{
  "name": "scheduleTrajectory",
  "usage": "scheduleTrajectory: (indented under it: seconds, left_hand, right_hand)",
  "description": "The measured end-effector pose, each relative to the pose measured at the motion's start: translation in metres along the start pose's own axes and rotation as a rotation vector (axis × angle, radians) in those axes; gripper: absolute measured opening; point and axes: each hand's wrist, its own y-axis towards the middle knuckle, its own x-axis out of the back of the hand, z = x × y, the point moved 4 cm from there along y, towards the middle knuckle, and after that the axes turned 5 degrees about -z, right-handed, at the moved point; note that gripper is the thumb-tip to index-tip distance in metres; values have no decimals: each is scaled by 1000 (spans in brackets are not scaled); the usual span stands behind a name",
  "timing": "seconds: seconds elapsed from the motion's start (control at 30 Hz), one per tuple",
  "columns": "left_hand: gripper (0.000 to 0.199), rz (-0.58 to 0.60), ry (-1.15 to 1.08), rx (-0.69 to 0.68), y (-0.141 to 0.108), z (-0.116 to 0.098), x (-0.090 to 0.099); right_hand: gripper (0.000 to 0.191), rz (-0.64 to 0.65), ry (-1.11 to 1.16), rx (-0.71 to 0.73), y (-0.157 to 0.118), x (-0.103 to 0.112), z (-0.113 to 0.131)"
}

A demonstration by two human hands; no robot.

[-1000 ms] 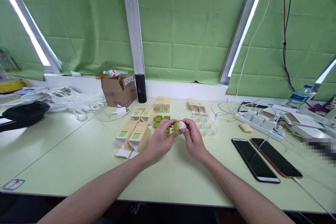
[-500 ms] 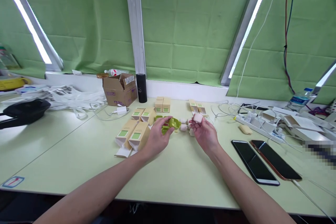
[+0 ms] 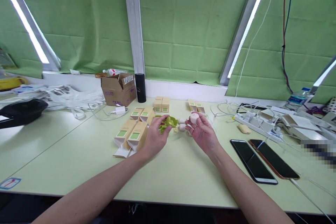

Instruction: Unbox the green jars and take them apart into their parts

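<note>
My left hand (image 3: 156, 138) pinches a small green plastic shell (image 3: 172, 121) between thumb and fingers. More green pieces sit just behind those fingers, partly covered by them. In my right hand (image 3: 206, 135), the fingertips hold a small pale pink rounded block (image 3: 194, 117), its round face turned towards me. Several similar pale blocks (image 3: 182, 127) lie on the table between the two hands. Left of my left hand lie beige cartons with green labels (image 3: 138, 133), their near flaps open.
Two beige cartons (image 3: 161, 105) stand behind, and flat ones (image 3: 196, 106) lie further right. A cardboard box (image 3: 118, 92) and black tumbler (image 3: 140, 88) stand at the back. Two phones (image 3: 253, 162) lie to the right, near white cables and a power strip (image 3: 258, 127).
My right hand has turned the pale pink block so its round face shows, and moved it slightly left. The green shell in my left hand has shifted a little left and tilted.
</note>
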Motion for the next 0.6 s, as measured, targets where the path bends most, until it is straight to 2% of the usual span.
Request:
scheduleTrajectory:
  seconds: [0.13, 0.3, 0.47, 0.6]
  left_hand:
    - [38, -6, 15, -19, 0, -2, 0]
    - [37, -13, 25, -15, 0, -2, 2]
    - [37, -25, 27, -18, 1, -3, 2]
    - [37, -42, 41, -4, 2, -5, 3]
  right_hand:
    - [42, -25, -5, -29, -5, -7, 4]
    - [59, -119, -182, 2, -5, -7, 5]
    - [49, -164, -433, 170, -4, -4, 9]
    - [36, -114, -842, 302, -7, -3, 9]
